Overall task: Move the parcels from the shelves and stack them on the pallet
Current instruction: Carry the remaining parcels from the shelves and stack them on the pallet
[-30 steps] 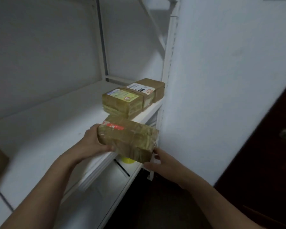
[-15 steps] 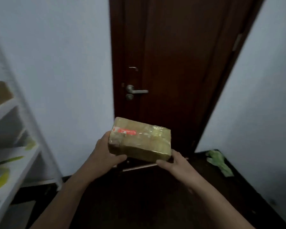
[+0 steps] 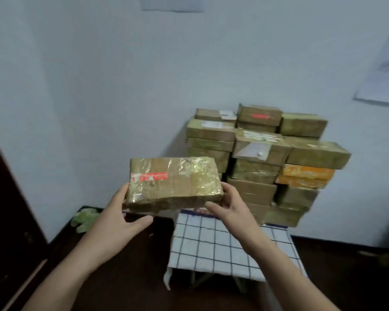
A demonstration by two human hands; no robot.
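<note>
I carry a brown taped parcel (image 3: 173, 181) with a red label in front of me at chest height. My left hand (image 3: 121, 217) holds its left end from below, thumb out beneath it. My right hand (image 3: 230, 206) grips its right end, fingers curled against the side. Beyond it, against the white wall, stands a tall stack of several brown parcels (image 3: 256, 158) with an orange one (image 3: 305, 176) on the right. The stack sits at the back of a low platform covered with a white checked cloth (image 3: 222, 245). The held parcel hangs left of the stack and short of it.
A dark wooden door (image 3: 7, 212) fills the left edge. Something green (image 3: 84, 217) lies on the dark floor in the corner by the wall. Paper sheets hang on the wall at top (image 3: 172, 3) and at right (image 3: 382, 70).
I have turned right from the shelves past the door to face the stack on the cloth-covered platform. Both hands still hold the same parcel, now raised a little higher.
</note>
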